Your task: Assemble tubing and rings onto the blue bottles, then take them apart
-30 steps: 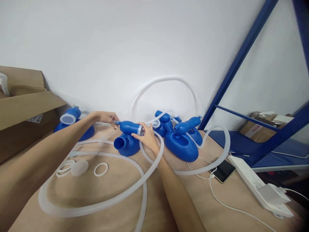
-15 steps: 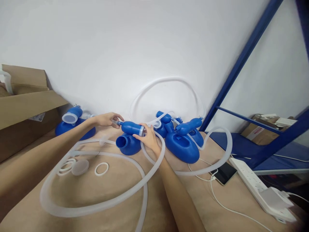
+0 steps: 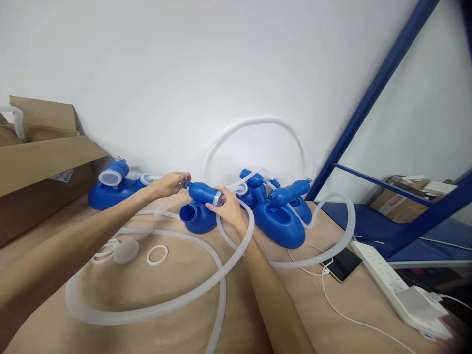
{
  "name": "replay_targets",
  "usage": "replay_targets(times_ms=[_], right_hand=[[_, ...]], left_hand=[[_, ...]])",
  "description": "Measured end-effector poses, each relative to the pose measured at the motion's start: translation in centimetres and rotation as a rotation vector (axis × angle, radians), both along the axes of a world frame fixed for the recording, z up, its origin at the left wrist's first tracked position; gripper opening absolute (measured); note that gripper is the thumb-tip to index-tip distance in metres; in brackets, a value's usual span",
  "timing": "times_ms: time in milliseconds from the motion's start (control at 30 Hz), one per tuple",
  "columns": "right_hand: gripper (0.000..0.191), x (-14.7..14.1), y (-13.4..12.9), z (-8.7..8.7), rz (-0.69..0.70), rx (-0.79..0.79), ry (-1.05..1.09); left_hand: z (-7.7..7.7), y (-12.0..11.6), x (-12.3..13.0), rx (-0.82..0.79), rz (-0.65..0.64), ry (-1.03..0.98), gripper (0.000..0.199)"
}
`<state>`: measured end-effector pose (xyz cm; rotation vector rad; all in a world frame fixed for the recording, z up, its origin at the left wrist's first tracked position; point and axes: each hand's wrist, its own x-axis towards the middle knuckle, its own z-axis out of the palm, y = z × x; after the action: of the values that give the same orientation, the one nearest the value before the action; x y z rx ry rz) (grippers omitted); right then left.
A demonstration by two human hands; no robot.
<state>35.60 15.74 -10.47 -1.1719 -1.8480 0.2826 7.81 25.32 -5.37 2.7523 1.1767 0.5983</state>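
A blue bulb-shaped plastic piece (image 3: 202, 191) with a white collar lies level between my two hands. At its narrow left tip, the fingers of my left hand (image 3: 172, 184) are pinched closed, and what they cover is partly hidden. My right hand (image 3: 229, 209) grips the collared end, thumb in front and fingers behind. Just below the piece is a blue bottle (image 3: 201, 222), its round open mouth (image 3: 188, 213) facing left. A translucent hose (image 3: 206, 285) loops over the table in front and passes by my right wrist.
To the right lie a larger blue bottle (image 3: 282, 228) and another blue bulb piece (image 3: 291, 192). A blue bottle (image 3: 110, 194) and a cardboard box (image 3: 44, 157) stand left. White rings (image 3: 157, 254), a translucent disc (image 3: 125, 251), a phone (image 3: 342, 264) and a power strip (image 3: 383, 275) lie on the table.
My left fingers have closed in around the narrow tip, where a small clear part showed before. The view has shifted slightly; my right hand keeps its grip on the collar.
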Motion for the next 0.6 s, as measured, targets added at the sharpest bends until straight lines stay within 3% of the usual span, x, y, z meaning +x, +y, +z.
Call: replay_targets(times_ms=[167, 367, 600], right_hand=[[0.056, 0.0, 0.6, -0.6, 0.022, -0.011, 0.022], [0.053, 0.0, 0.6, -0.7, 0.036, 0.018, 0.038], [0.054, 0.2, 0.5, -0.7, 0.051, -0.019, -0.004]], left_hand=[[-1.1, -0.3, -0.1, 0.062, 0.05, -0.05, 0.021], [0.6, -0.3, -0.6, 0.008, 0.051, 0.003, 0.031], [1.1, -3.0, -0.2, 0.033, -0.03, 0.091, 0.055]])
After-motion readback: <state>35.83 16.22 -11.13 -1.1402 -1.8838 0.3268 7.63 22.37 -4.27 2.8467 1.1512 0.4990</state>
